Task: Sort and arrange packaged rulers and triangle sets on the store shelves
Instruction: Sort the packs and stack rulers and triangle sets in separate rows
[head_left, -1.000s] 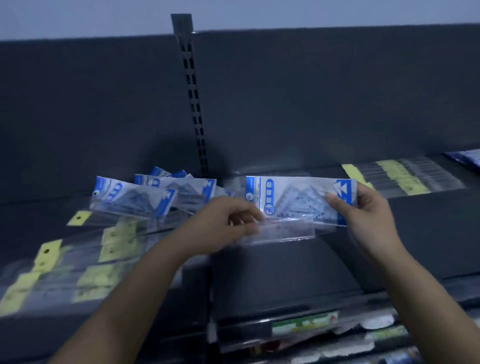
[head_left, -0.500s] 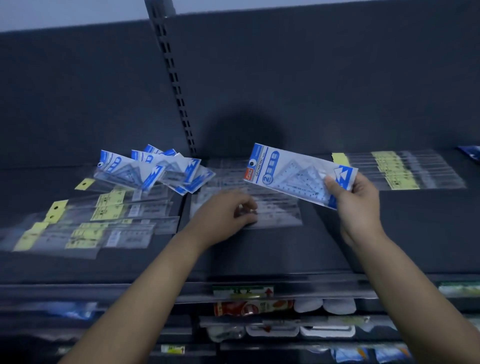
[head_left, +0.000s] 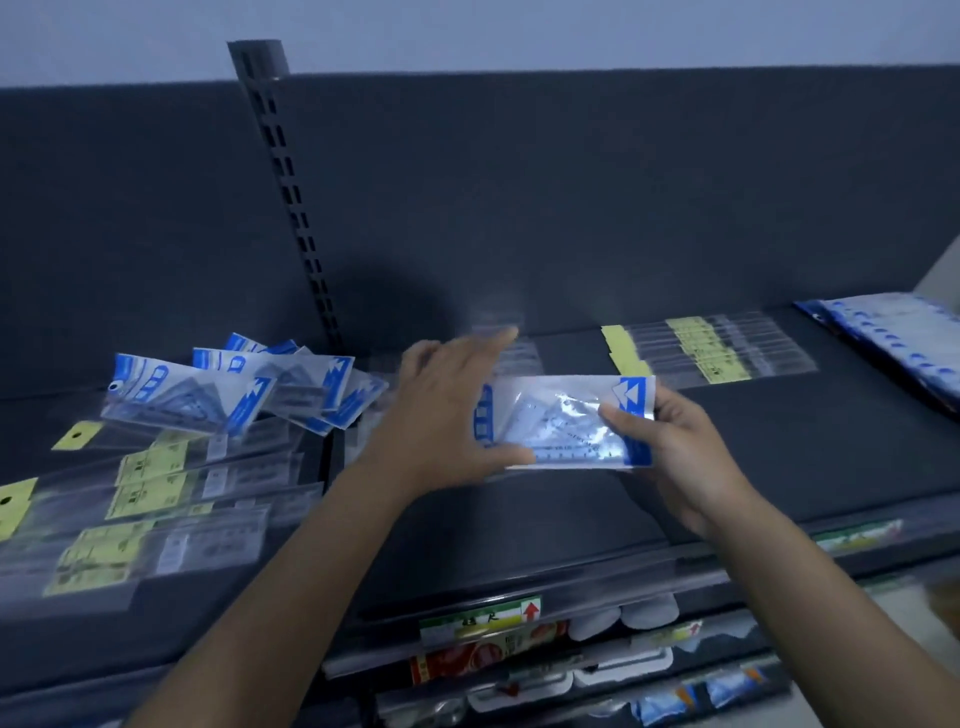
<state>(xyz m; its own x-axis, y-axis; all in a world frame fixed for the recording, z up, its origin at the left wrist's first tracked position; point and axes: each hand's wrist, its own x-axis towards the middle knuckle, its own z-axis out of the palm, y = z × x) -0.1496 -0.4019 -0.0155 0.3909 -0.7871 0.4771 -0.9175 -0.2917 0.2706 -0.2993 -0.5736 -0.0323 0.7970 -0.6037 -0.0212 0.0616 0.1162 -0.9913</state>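
Note:
My right hand (head_left: 670, 447) grips the right end of a blue-and-white triangle set packet (head_left: 566, 421), held flat just above the dark shelf (head_left: 779, 441). Over the packet's left end my left hand (head_left: 441, 415) is spread with straight fingers and its thumb under the lower edge. A loose pile of the same triangle set packets (head_left: 234, 389) lies on the shelf to the left. Clear ruler packets with yellow labels (head_left: 145, 499) lie in front of that pile.
More clear ruler packets with yellow tags (head_left: 711, 348) lie at the back right of the shelf. A stack of blue-and-white packets (head_left: 898, 343) sits at the far right. A slotted upright (head_left: 291, 192) divides the back panel. Lower shelves (head_left: 519, 649) hold other goods.
My right hand lowered the triangle set packet and turned it level. My left hand left the clear packets on the shelf and moved up to the packet's left end, fingers spread.

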